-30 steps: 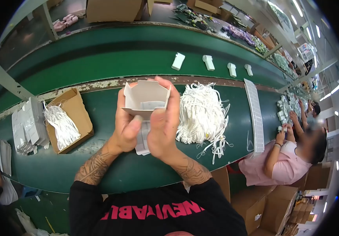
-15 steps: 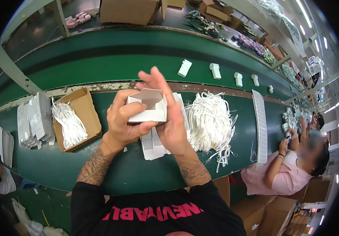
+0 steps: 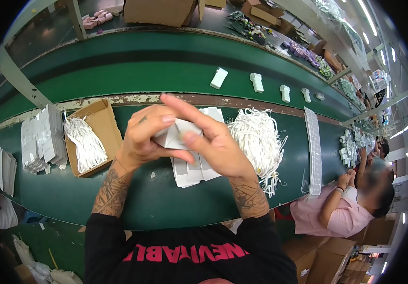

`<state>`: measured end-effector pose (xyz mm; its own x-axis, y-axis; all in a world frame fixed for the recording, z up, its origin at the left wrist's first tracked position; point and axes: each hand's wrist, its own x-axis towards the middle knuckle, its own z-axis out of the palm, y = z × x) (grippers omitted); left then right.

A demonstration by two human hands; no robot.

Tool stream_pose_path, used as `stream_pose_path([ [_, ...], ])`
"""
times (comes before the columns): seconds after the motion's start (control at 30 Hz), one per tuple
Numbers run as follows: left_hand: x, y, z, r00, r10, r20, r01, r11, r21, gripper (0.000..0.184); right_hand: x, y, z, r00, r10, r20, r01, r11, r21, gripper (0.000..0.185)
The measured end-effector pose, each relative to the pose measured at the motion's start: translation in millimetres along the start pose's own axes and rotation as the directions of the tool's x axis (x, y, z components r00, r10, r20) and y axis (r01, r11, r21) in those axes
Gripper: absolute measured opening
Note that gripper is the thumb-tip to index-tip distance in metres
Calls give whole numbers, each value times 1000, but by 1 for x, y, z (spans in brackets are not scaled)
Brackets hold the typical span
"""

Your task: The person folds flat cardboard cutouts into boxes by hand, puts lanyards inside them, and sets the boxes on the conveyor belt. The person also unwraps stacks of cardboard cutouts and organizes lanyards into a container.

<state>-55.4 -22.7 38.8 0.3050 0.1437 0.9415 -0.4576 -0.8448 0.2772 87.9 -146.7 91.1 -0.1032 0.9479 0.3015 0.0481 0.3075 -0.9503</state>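
Note:
A small white carton (image 3: 172, 138) is held up over the green bench, in front of my chest. My left hand (image 3: 140, 137) is wrapped round its left side. From the right, my right hand (image 3: 228, 150) grips it too, thumb pressed on the top flaps and fingers reaching behind. Fingers cover much of the carton, and whether anything is inside is hidden. Below the hands lie several flat white cartons (image 3: 187, 174), partly covered by my right hand. Right beside that hand is a loose heap of white cords (image 3: 257, 142).
At left, a brown cardboard tray (image 3: 111, 124) holds bundled white cords (image 3: 84, 146), next to stacked flat cartons (image 3: 47, 137). A sheet of labels (image 3: 313, 151) lies right. Several white devices (image 3: 219, 78) sit on the green belt. A co-worker in pink (image 3: 325, 215) sits at right.
The carton's open end is now folded over, with my right thumb on its flaps. My right hand has closed in from beside the carton. The white devices on the belt have shifted slightly left.

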Motion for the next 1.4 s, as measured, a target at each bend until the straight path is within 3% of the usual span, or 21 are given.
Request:
stream_pose_path([
  [0.03,5,2,-1,999,42,6,-42,999,-14,90,0,-4,0,1000,21,8,-21,1000,-3,54],
  [0.13,0,5,-4,999,10,47,-10,1000,9,94,2,-9,-2,995,89,35,-89,996,-2,53],
  [0.27,-6,0,-1,998,-63,17,63,998,31,99,-1,0,-2,999,-8,-50,-3,976,-219,51],
  [0.33,1,1,-2,996,-57,66,52,996,71,99,-8,-1,-3,994,67,-87,-82,981,-174,50],
  [0.47,7,6,-2,996,-26,90,17,995,103,86,-19,12,-4,986,12,-167,-34,991,-127,47],
  [0.6,7,7,0,996,-32,87,19,990,136,80,-31,11,-6,949,218,-226,-215,976,38,45],
  [0.77,6,9,7,997,-48,68,39,991,127,79,-30,-6,-5,905,381,-188,-409,901,-145,46],
  [0.83,4,11,12,996,-87,28,83,989,121,75,-29,3,-5,938,296,-182,-319,941,-112,48],
  [0.87,2,13,14,994,-108,10,106,988,114,73,-30,7,-4,933,319,-165,-319,947,25,50],
  [0.93,11,24,6,993,55,104,-86,940,329,68,-32,15,-4,906,413,-94,-345,848,401,56],
  [1.0,3,29,0,948,171,267,-290,810,510,67,-27,17,-4,914,398,-76,-287,770,570,64],
  [1.03,-1,27,2,957,191,219,-278,817,504,78,-24,18,-2,938,323,-128,-213,825,523,70],
  [1.1,-3,13,3,995,94,-33,-74,919,388,100,-18,21,2,961,167,-222,-61,907,417,84],
  [1.13,0,9,10,960,-125,-250,185,955,234,103,-17,23,2,972,122,-203,-49,941,335,87],
  [1.17,7,6,18,833,-331,-444,366,931,-8,107,-18,26,0,978,80,-190,-32,969,243,91],
  [1.2,23,18,20,790,-518,-328,479,855,-198,81,-21,29,-2,981,47,-189,-20,990,142,94],
  [1.23,18,18,8,697,-715,-54,698,693,-180,72,-20,39,2,978,11,-207,4,997,74,100],
  [1.27,8,9,-10,514,-828,225,856,510,-81,64,-25,37,5,960,0,-280,-22,997,-77,94],
  [1.33,10,-4,-6,595,-779,201,794,608,6,51,-52,28,-11,923,-238,-302,-9,772,-636,78],
  [1.37,10,-24,-12,623,-763,172,771,636,29,49,-75,19,-25,899,-176,-401,-145,744,-652,57],
  [1.4,8,-49,-23,647,-751,133,751,657,59,47,-99,23,-44,799,-296,-523,-192,699,-689,41],
])
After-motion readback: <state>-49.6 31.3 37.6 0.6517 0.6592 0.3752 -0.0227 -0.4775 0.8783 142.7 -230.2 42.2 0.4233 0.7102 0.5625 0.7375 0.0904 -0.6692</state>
